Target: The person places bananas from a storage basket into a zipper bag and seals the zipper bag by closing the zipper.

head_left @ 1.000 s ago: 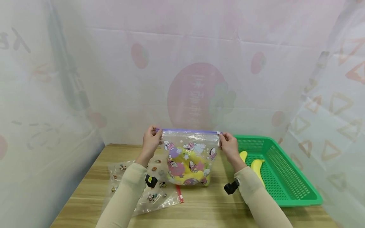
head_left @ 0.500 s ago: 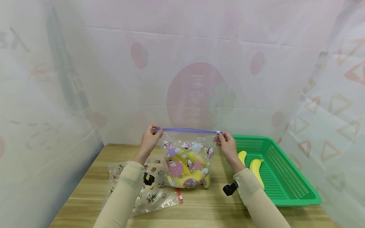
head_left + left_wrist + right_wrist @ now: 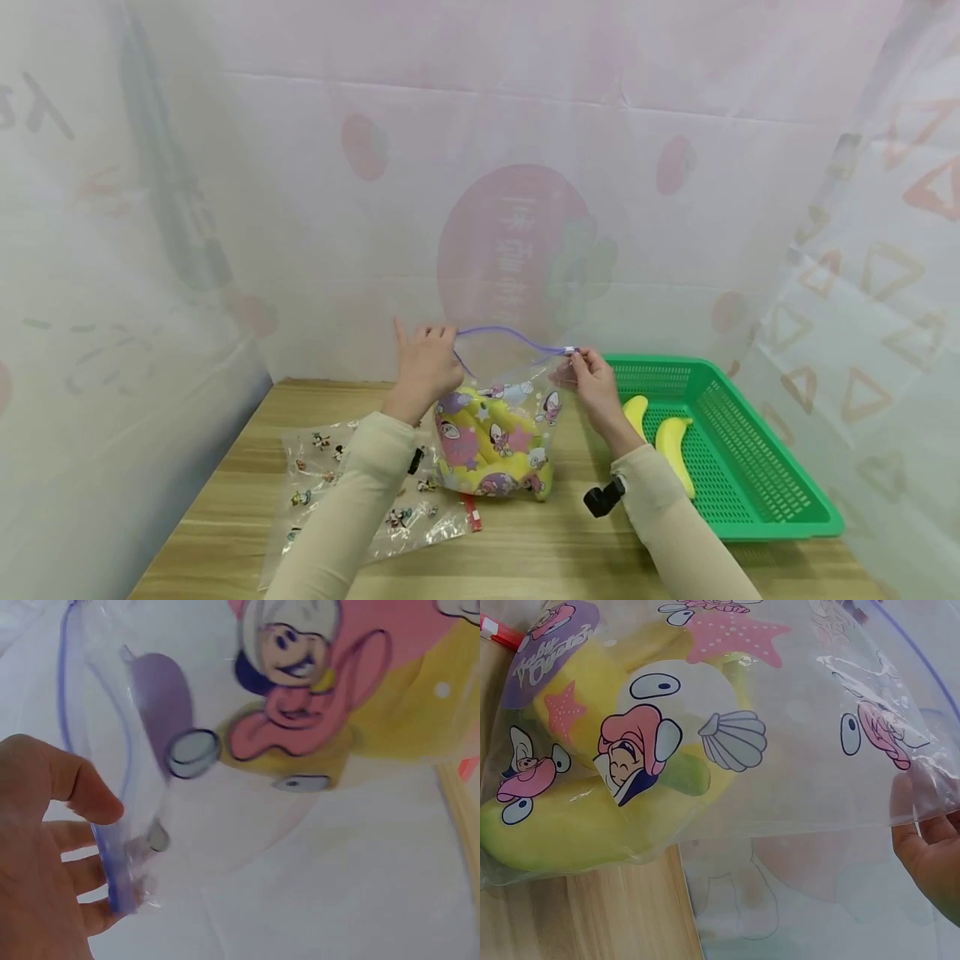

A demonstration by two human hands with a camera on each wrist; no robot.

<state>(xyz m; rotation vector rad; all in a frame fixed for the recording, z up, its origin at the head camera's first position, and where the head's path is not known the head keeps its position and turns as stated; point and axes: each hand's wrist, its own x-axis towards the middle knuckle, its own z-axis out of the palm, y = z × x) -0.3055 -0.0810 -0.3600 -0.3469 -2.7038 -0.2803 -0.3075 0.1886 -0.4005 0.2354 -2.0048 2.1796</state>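
A clear slider zip bag (image 3: 491, 442), printed with pink and purple cartoon figures, stands on the table with yellow bananas (image 3: 487, 408) inside. Its purple-edged mouth bows apart at the top. At the mouth's left end, my left hand (image 3: 427, 367) holds the edge; in the left wrist view the thumb (image 3: 97, 796) lies in front of the purple strip and the fingers reach behind it. My right hand (image 3: 597, 383) pinches the top right corner, close by the white slider (image 3: 570, 350). Through the plastic in the right wrist view, bananas (image 3: 577, 832) fill the bag's lower part.
A green plastic basket (image 3: 787, 467) on the right holds two bananas (image 3: 673, 450). Left of the upright bag, partly under my left forearm, a second clear printed bag (image 3: 315, 467) with a red zip edge lies flat. White printed cloth (image 3: 300, 208) hangs around the wooden table (image 3: 540, 558).
My left hand has moved right and turned, bringing the left end of the zip bag's mouth closer to my right hand. The mouth has gone from taut to bowed open. My right hand barely moves.
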